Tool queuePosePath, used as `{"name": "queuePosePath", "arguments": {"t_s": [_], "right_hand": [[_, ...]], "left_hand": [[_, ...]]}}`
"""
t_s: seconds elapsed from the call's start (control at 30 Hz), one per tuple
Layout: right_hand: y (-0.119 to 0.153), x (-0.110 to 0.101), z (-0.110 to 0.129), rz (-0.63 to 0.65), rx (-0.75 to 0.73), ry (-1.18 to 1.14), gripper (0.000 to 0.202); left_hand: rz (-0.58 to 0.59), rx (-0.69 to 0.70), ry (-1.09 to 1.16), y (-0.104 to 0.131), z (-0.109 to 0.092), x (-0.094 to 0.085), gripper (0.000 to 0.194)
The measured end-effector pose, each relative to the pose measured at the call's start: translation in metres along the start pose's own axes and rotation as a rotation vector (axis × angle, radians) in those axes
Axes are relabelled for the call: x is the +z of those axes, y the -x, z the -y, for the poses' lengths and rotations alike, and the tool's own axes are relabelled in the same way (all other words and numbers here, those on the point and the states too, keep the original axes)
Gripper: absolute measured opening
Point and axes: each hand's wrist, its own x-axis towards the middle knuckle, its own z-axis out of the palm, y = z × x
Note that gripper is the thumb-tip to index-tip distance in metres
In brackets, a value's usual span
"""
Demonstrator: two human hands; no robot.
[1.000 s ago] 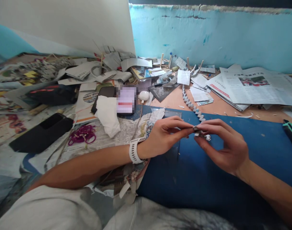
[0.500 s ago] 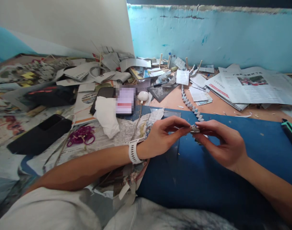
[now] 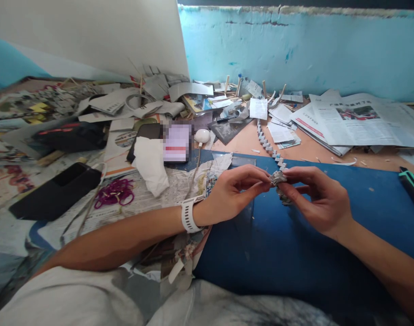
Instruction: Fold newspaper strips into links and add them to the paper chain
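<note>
A zigzag folded-paper chain (image 3: 268, 147) runs from under a paper square (image 3: 259, 108) toward me, over the blue mat (image 3: 261, 262). Its near end comes up between my two hands, just above the mat. Thumb and fingers of my left hand (image 3: 239, 190) are pinched on the chain's left side; a white watch strap (image 3: 189, 216) circles that wrist. From the other side, my right hand (image 3: 320, 197) grips the same end between thumb and forefinger. The fingertips hide part of the folds, and a bit of the chain hangs below them.
Left of the mat lie a purple string bundle (image 3: 115, 193), a crumpled white tissue (image 3: 150, 165), a lit phone (image 3: 177, 142) and a black power bank or phone (image 3: 57, 190). Newspapers (image 3: 363, 120) are stacked at the back right. A green-black cutter (image 3: 413, 188) rests at the right edge.
My right fingers have shifted slightly on the chain, so more of its folded end shows between my hands. My left hand stays nearly in place.
</note>
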Motion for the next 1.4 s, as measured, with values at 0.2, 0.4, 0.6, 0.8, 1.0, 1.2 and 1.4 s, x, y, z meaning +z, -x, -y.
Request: {"name": "queuePosePath", "arguments": {"t_s": [0.2,0.4,0.6,0.8,1.0,1.2,1.4], "right_hand": [[0.000,-0.002,0.000,0.025,0.010,0.000,0.027],[-0.004,-0.003,0.001,0.052,-0.121,0.029,0.020],[-0.009,-0.004,0.003,0.002,-0.437,0.277,0.034],[-0.004,-0.004,0.008,-0.021,-0.552,0.379,0.035],[-0.002,-0.003,0.017,0.019,-0.473,0.316,0.029],[0.002,0.002,0.023,0.035,-0.353,0.284,0.022],[0.001,0.004,0.025,0.047,-0.322,0.253,0.014]], "left_hand": [[0.005,-0.013,-0.015,-0.002,0.001,0.000,0.012],[-0.005,-0.101,-0.012,0.000,-0.001,-0.001,0.020],[0.013,-0.037,-0.071,0.000,-0.004,0.000,0.019],[0.048,0.186,-0.220,0.001,-0.003,-0.003,0.016],[0.027,0.364,-0.415,0.000,-0.006,-0.004,0.018],[0.104,0.436,-0.515,0.005,-0.010,-0.005,0.022],[0.129,0.432,-0.531,0.007,-0.010,-0.005,0.025]]}}
